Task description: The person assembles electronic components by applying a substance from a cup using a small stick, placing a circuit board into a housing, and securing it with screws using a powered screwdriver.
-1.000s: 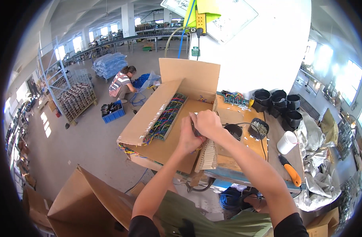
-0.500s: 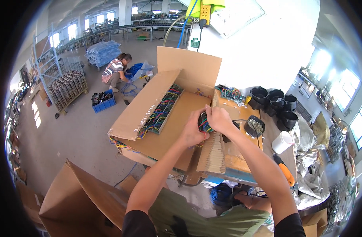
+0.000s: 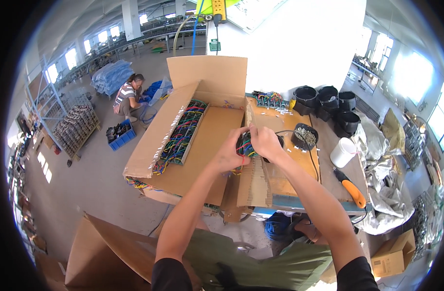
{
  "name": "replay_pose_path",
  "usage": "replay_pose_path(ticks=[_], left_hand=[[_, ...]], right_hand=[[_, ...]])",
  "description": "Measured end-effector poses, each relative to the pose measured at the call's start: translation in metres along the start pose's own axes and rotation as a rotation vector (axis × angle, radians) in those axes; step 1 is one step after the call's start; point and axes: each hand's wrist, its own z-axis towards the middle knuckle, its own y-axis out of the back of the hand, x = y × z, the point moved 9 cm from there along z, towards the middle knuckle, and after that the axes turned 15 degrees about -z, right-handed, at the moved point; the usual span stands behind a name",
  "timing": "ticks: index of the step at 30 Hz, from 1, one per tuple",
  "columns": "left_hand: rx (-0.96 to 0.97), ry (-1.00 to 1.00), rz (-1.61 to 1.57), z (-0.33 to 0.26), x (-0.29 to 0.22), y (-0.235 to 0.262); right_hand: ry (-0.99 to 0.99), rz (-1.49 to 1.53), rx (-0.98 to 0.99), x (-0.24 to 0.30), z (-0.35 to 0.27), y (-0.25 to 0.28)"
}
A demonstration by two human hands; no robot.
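Two hands, one wired bundle [image 3: 246,147]. It is held above the near right edge of one open cardboard box [image 3: 221,133], in which one wired row [image 3: 183,133] lies at left. Left hand [image 3: 226,153]: fingers curled around the bundle's left side. Right hand [image 3: 265,143]: fingers folded, apparently pinching its upper right edge; the tips are partly hidden. On the surface [image 3: 299,178]: four black buckets [image 3: 306,100], one white tub [image 3: 343,153], one orange-handled tool [image 3: 353,193].

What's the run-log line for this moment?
left hand: holding wired piece | right hand: at its right side, grip hidden | carton: open, wired row inside along left
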Motion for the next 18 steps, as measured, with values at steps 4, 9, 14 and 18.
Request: replay_pose_path(ticks=[4,9,14,18], left_hand=[[0.028,0.125,-0.111,-0.001,0.010,-0.003],[0.113,0.076,-0.112,0.000,-0.002,-0.008],[0.145,0.147,-0.227,0.002,-0.001,-0.006],[0.160,0.122,-0.138,0.004,-0.001,-0.007]], right_hand=[[-0.131,0.133,-0.022,-0.010,-0.004,0.002],[-0.266,0.306,0.186,-0.016,-0.009,-0.001],[-0.337,0.427,0.121,-0.023,-0.018,-0.004],[-0.392,0.540,0.028,-0.033,-0.024,-0.019]])
